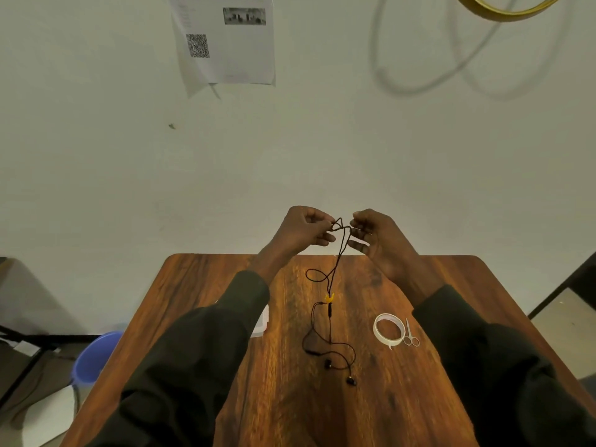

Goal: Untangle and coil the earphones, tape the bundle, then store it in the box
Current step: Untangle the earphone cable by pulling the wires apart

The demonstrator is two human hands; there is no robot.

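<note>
Dark sleeves (200, 366) cover part of the table (290, 414). Both hands, left hand (301, 229) and right hand (375, 235), pinch the earphones (329, 312) above the far edge of the table. Beside the tape roll (388, 330), scissors (409, 333) lie; the box (262, 322) is mostly hidden.

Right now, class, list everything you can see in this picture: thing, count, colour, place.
earphones: one, black with a yellow clip, top end held up, buds lying on the table
tape roll: one, white, table right of the earphones
scissors: one, silver, touching the tape roll's right side
box: one, pale, mostly hidden behind the left sleeve
table: one, brown wood
bucket: one, blue, floor at left
paper sheet: one, white, on the wall
left hand: grip pinching the cord
right hand: grip pinching the cord
</note>
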